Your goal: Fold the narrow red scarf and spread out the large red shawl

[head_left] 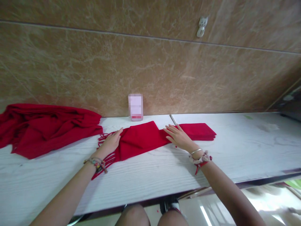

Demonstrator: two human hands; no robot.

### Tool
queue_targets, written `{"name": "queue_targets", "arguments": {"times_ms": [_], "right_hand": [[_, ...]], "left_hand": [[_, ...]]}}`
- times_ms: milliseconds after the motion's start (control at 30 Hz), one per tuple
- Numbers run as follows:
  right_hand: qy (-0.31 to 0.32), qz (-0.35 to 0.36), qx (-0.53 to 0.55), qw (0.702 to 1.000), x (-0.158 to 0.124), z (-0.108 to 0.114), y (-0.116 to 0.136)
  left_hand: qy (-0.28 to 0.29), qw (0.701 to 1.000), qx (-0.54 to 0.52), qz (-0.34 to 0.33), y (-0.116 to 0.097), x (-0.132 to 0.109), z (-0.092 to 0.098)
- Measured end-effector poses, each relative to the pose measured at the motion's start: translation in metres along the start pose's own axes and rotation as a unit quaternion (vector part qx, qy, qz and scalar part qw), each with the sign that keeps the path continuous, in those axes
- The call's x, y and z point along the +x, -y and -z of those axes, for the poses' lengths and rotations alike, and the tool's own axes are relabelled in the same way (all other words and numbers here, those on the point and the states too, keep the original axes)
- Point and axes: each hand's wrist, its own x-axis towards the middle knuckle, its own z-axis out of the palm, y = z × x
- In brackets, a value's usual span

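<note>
A red scarf (141,138) with a fringed end (105,157) lies partly folded on the white table (152,175). My left hand (111,142) rests flat on its fringed left end, fingers stretched out. My right hand (177,137) lies flat on the scarf further right, fingers spread. Just beyond my right hand sits a neat stack of folded red cloth (199,131).
A loose heap of red scarves (47,127) lies at the table's far left. A small pink-and-white card (135,107) stands against the brown marble wall. A white hook (201,26) is on the wall. My knees show below the table's front edge.
</note>
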Motion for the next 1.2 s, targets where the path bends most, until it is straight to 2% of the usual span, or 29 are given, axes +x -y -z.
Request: {"name": "queue_targets", "arguments": {"times_ms": [100, 233, 433, 667, 767, 867, 1000, 1067, 1133, 1200], "right_hand": [[0.043, 0.0, -0.012, 0.999, -0.001, -0.009, 0.002], [0.067, -0.005, -0.025, 0.997, -0.006, -0.013, -0.006], [0.07, -0.016, -0.018, 0.997, -0.011, -0.015, -0.017], [0.069, -0.057, -0.007, 0.996, -0.022, -0.014, -0.042], [0.066, -0.073, -0.005, 0.995, -0.026, -0.016, -0.052], [0.066, -0.089, 0.0, 0.994, -0.029, -0.018, -0.062], [0.073, -0.111, 0.015, 0.991, -0.031, -0.018, -0.072], [0.075, -0.119, 0.021, 0.99, -0.031, -0.016, -0.072], [0.061, -0.128, 0.022, 0.99, -0.028, -0.013, -0.068], [0.036, -0.123, 0.023, 0.992, -0.023, -0.012, -0.058]], "left_hand": [[0.02, 0.999, 0.04, -0.016, -0.001, 0.0, 0.0], [0.045, 0.997, 0.054, -0.012, -0.002, -0.003, 0.004], [0.088, 0.991, 0.102, 0.015, -0.011, -0.012, 0.01], [0.139, 0.978, 0.153, 0.007, -0.016, -0.022, 0.019], [0.157, 0.974, 0.164, 0.002, -0.004, -0.03, 0.024], [0.179, 0.971, 0.16, -0.003, 0.023, -0.044, 0.037], [0.176, 0.971, 0.16, 0.022, 0.072, -0.068, 0.068], [0.159, 0.976, 0.141, 0.038, 0.089, -0.079, 0.084], [0.141, 0.982, 0.12, 0.038, 0.093, -0.086, 0.094], [0.099, 0.989, 0.101, 0.033, 0.081, -0.087, 0.092]]}}
